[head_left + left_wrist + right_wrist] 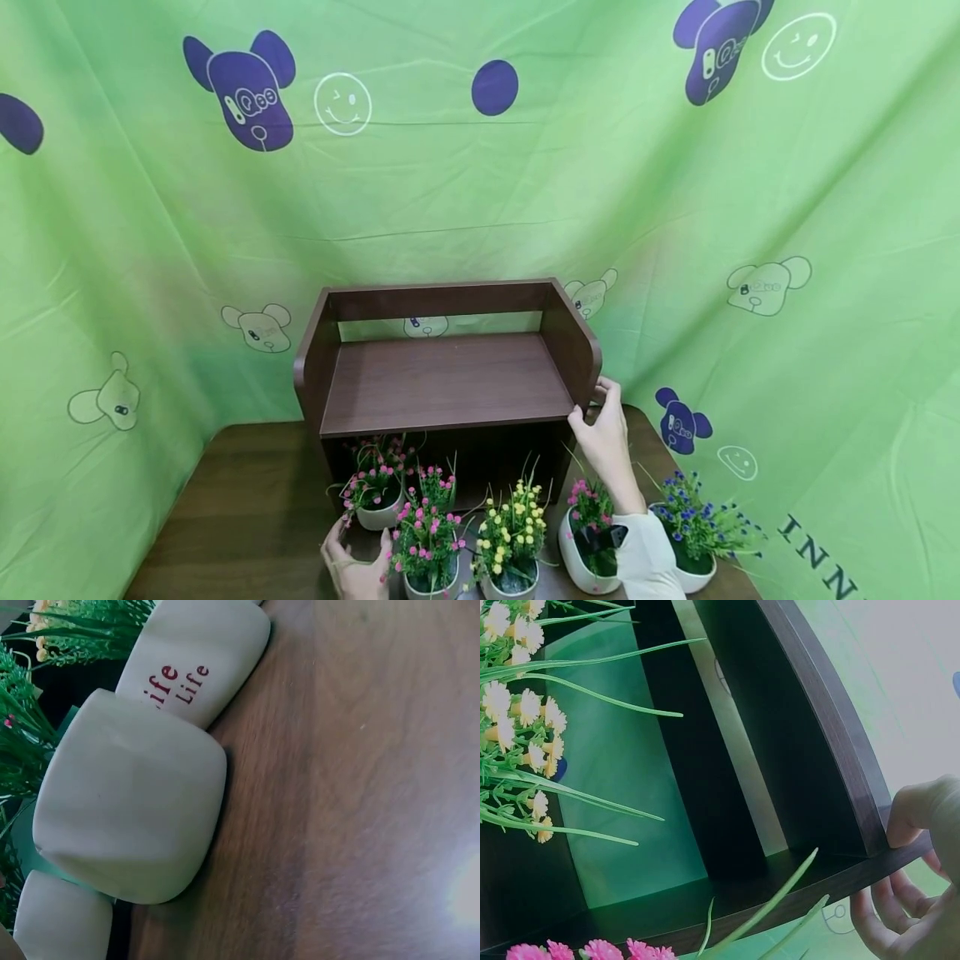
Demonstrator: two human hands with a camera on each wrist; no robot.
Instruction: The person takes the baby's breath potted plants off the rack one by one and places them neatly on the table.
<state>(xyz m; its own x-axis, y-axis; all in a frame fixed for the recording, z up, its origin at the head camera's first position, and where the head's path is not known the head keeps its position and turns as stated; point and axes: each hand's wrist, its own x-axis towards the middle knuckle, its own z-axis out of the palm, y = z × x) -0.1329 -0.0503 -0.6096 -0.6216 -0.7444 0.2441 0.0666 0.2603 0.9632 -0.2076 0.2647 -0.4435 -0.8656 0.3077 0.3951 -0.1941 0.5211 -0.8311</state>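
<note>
A dark brown two-tier wooden shelf stands on the table. My right hand grips its right side panel, thumb on the front edge and fingers curled behind the outer face, as the right wrist view also shows. At the shelf's lower left opening stands a white pot with pink flowers. My left hand is just in front of this pot, thumb and fingers spread with a gap between them. Beside the left thumb stands another pink-flowered pot. Only a sliver of left finger shows in the left wrist view.
A yellow-flowered pot stands in front of the shelf. Right of it are a tilted pink-flowered pot, partly behind my right wrist, and a blue-flowered pot. Green printed cloth hangs behind the brown table.
</note>
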